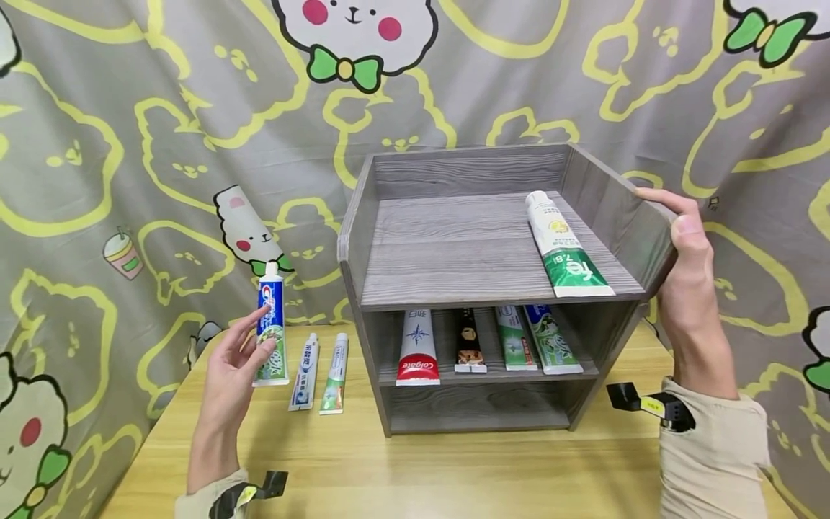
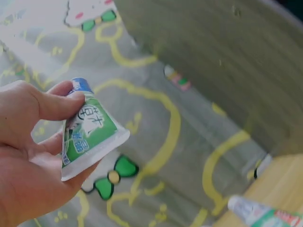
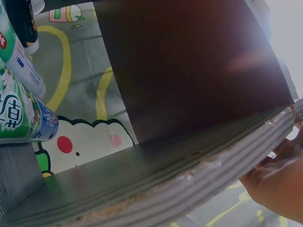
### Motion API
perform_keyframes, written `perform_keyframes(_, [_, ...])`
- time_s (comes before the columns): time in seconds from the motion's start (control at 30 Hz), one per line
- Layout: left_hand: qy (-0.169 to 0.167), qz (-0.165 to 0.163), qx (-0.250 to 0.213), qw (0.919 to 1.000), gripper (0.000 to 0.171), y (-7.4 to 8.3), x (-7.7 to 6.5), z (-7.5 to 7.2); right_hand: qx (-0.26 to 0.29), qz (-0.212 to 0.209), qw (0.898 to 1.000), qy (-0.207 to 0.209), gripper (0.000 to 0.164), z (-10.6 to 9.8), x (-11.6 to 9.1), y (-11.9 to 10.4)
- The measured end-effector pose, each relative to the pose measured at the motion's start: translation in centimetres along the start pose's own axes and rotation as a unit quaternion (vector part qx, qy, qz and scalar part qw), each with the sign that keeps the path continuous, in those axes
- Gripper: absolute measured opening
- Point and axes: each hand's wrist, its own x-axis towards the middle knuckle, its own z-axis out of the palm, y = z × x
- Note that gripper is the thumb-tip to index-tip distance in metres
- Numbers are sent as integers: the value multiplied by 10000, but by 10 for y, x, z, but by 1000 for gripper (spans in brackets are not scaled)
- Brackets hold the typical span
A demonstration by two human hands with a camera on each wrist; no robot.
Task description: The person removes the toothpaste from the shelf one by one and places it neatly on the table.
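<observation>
My left hand (image 1: 228, 367) pinches a blue and green toothpaste tube (image 1: 275, 333), cap upward, left of the grey wooden shelf unit (image 1: 447, 249). In the left wrist view, the thumb presses the green face of this toothpaste tube (image 2: 92, 130). At the far side of the unit, my right hand (image 1: 690, 270) grips the upper edge of its right side panel. A white and green toothpaste tube (image 1: 559, 245) lies on the top shelf, near that panel. On the middle shelf lie a red and white Colgate tube (image 1: 418, 346), a black tube (image 1: 468, 342) and two green-marked tubes.
Two more toothpaste tubes, one white and blue (image 1: 305, 375) and one white and green (image 1: 334, 375), lie on the wooden table (image 1: 454, 476) left of the unit. Under the middle shelf is a lower compartment (image 1: 476, 411). A patterned grey curtain (image 1: 272, 137) hangs behind.
</observation>
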Motion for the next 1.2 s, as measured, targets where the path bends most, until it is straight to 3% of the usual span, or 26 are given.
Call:
perform_keyframes(0.23, [145, -43, 540, 9984, 49, -28, 6, -14, -123, 3, 9999, -11, 48, 0, 0, -1])
perform_keyframes(0.57, [300, -761, 945, 9922, 51, -60, 7, -27, -100, -11, 9999, -77, 49, 0, 1, -2])
perform_keyframes(0.9, [243, -1033, 1921, 9756, 50, -91, 8, -39, -334, 119, 9994, -17, 50, 1, 0, -4])
perform_keyframes(1.2, [105, -1323, 2511, 9588, 48, -112, 8, -45, -195, 20, 9998, -81, 51, 0, 0, -2])
